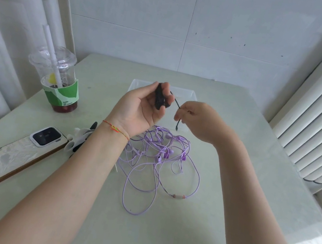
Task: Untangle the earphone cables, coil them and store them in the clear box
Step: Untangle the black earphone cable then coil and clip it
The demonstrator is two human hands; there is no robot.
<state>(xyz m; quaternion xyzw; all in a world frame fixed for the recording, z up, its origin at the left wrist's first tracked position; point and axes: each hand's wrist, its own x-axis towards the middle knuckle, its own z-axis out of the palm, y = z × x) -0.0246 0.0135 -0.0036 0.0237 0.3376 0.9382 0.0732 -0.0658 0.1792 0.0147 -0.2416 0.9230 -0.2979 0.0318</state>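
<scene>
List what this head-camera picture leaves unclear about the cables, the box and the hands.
- Clear box: near half hidden behind both hands, contents unseen.
- Black cable: bundle blurred in the left hand, its coiling unclear.
- Right hand: fingertips blurred.
- Purple cables: too tangled to count.

The coiled cable is black. The tangled earphone cables are pale purple, one with a small inline piece banded white and orange. The box is clear. The desk is pale green. The cup is clear with a green and white sleeve, dark red liquid and a white straw. The phone has a white marbled back with a brown edge. The wrist thread is red and yellow.
</scene>
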